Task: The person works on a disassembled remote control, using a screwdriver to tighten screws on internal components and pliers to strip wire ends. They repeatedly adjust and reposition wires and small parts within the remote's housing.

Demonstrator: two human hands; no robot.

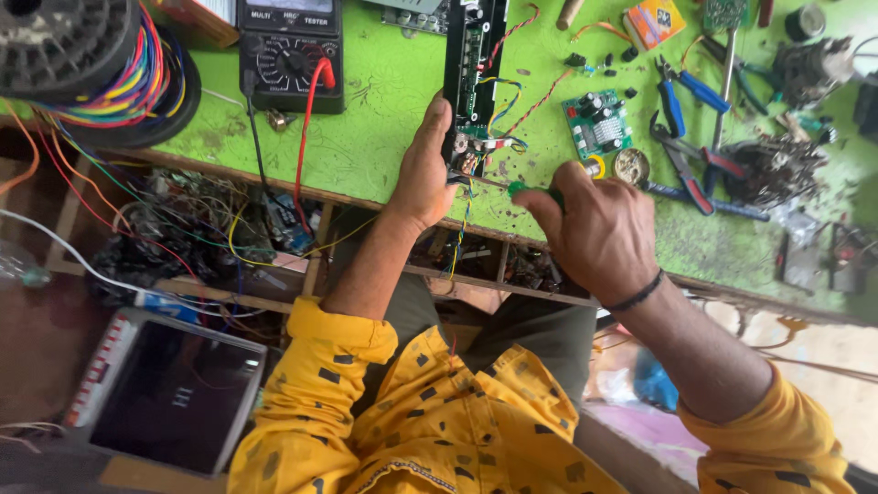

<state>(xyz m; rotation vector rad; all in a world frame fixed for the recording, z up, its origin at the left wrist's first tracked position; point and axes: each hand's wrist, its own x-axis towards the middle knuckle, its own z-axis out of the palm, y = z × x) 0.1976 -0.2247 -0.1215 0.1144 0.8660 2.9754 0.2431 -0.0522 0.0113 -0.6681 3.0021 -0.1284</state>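
Note:
A long black circuit board (474,64) with coloured wires lies on the green workbench (384,101). My left hand (422,169) grips the board's near end, thumb along its left edge. My right hand (599,229) is closed around a green-handled screwdriver (523,189), whose metal tip points left and touches the components at the board's near end. Both sleeves are yellow with dark patches.
A black multimeter (291,55) with a red lead sits at the back left beside a spool of coloured wire (91,69). A small green circuit board (596,123), blue-handled pliers (681,96), cutters and metal scraps lie to the right. Tangled wires (183,224) fill the shelf below.

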